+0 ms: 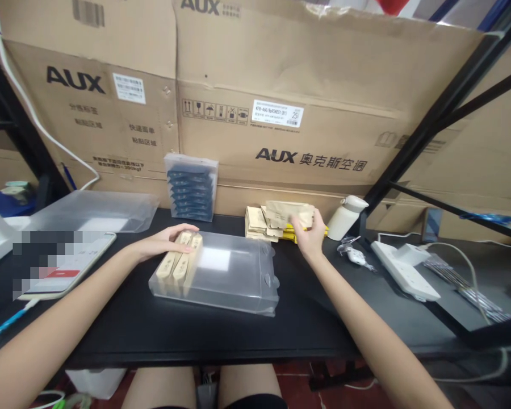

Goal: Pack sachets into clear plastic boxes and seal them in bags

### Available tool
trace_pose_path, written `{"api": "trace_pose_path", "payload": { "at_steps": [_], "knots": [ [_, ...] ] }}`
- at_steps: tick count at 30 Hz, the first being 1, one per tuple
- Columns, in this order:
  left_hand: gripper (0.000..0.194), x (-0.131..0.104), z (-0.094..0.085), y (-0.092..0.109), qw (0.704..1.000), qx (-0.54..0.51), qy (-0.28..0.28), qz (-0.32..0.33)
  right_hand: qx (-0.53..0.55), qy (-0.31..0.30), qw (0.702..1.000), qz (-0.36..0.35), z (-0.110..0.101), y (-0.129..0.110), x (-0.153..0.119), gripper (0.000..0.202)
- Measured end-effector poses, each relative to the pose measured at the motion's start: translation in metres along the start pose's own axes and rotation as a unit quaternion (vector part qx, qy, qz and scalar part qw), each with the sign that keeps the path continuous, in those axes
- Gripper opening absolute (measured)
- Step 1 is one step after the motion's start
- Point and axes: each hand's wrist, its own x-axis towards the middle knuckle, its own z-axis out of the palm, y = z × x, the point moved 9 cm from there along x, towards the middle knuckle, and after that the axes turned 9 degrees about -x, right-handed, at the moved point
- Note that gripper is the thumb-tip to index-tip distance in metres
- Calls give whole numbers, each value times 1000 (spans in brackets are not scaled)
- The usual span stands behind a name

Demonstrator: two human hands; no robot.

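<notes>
A clear plastic box [238,272] lies on the black table in front of me, with a white label inside. Along its left end stand two rows of beige packets [181,264]. My left hand [172,241] is at the box's far left corner, thumb across the packets and fingers curled at their far end. At the back of the table, my right hand [310,232] pinches a beige sachet [287,213] between thumb and fingers. It is held just above a pile of similar sachets [255,221], with yellow packets [290,234] beside them.
Behind, a clear box of dark blue packets [190,193] stands upright against the cardboard [323,74]. A phone [74,267] and a clear plastic case [111,207] lie left. On the right are a white bottle [346,218], an earphone case [356,255] and a power strip [404,272].
</notes>
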Motion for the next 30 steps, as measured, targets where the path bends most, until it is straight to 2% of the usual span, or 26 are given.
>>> {"api": "trace_pose_path", "payload": {
  "at_steps": [2,4,6,8,10,15,20,22,24,28,30],
  "knots": [
    [60,1,-5,-2,1000,12,-2,6,46,5,996,77,-10,22,-7,25],
    [60,1,-9,-2,1000,24,2,11,111,-34,980,161,-7,46,-12,24],
    [61,0,-13,-1,999,32,8,13,189,-145,942,238,13,62,-21,20],
    [59,-1,-14,0,999,38,9,13,240,-278,886,284,33,65,-32,18],
    [56,-1,-15,1,999,40,8,12,258,-363,843,303,41,64,-42,16],
    [54,-3,-15,2,999,33,9,4,255,-423,812,310,42,61,-51,15],
    [53,-4,-15,4,999,37,17,3,244,-501,777,292,52,37,-72,28],
    [53,-4,-15,4,999,34,22,-1,248,-522,772,267,59,22,-82,35],
    [54,-4,-16,3,999,22,29,1,261,-507,785,243,66,10,-88,37],
    [54,0,-18,-2,999,-6,45,14,278,-354,867,213,69,1,-87,38],
    [53,2,-16,-3,999,2,40,18,270,-324,885,195,69,-6,-89,38]
  ]
}}
